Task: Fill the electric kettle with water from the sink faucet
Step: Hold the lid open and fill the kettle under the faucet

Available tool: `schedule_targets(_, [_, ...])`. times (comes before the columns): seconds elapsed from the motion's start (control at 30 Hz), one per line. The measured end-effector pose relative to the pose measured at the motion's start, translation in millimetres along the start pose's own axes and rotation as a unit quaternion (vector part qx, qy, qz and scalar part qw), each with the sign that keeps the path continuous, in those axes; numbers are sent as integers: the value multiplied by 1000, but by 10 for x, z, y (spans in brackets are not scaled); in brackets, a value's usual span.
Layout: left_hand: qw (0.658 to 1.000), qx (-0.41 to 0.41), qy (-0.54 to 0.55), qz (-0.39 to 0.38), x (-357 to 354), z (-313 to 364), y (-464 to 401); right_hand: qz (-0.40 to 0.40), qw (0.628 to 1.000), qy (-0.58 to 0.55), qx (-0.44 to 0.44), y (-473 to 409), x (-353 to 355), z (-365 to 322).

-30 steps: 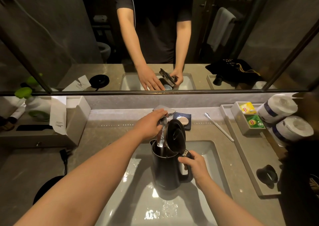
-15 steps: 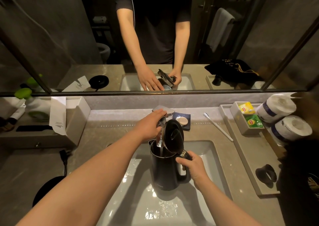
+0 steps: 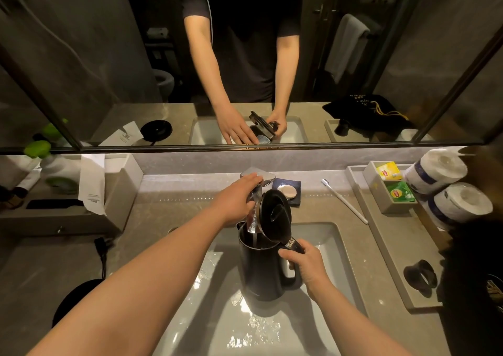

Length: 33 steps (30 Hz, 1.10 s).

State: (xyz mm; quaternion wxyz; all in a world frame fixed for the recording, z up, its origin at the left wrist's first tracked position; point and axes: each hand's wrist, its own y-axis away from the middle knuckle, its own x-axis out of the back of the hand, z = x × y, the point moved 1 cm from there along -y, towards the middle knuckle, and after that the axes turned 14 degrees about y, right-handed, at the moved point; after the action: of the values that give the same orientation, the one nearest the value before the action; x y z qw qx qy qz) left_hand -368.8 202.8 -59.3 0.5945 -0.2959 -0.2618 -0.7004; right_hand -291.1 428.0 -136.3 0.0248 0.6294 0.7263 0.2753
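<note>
A black electric kettle [image 3: 260, 268] hangs upright over the white sink basin [image 3: 334, 247], its lid [image 3: 275, 215] flipped up. My right hand [image 3: 303, 264] grips its handle. The chrome faucet [image 3: 258, 177] stands at the back of the basin; a thin stream of water [image 3: 254, 234] falls from its spout into the kettle's mouth. My left hand [image 3: 235, 199] rests on the faucet lever, fingers wrapped over it. The spout itself is partly hidden by that hand and the lid.
The kettle's round base [image 3: 77, 301] and plug [image 3: 102, 247] lie on the counter at left. A soap dish [image 3: 288, 191] and toothbrush [image 3: 344, 200] sit behind the basin. A tray [image 3: 392, 260] at right holds tea bags [image 3: 388, 170], and paper rolls [image 3: 446, 187] stand beside it. A mirror runs above.
The kettle has shifted slightly left and closer under the spout. My left hand stays on the faucet lever and water keeps running into the kettle.
</note>
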Motion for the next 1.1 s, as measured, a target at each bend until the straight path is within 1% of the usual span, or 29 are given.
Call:
schedule_targets(0.47, [1000,3,-1,2,9,29,23,-4,1000,3,3,-1,-13,22])
schedule_targets(1.1, [1000,2,1,-2,18,67,30,4,1000,-20,5,2,24,12])
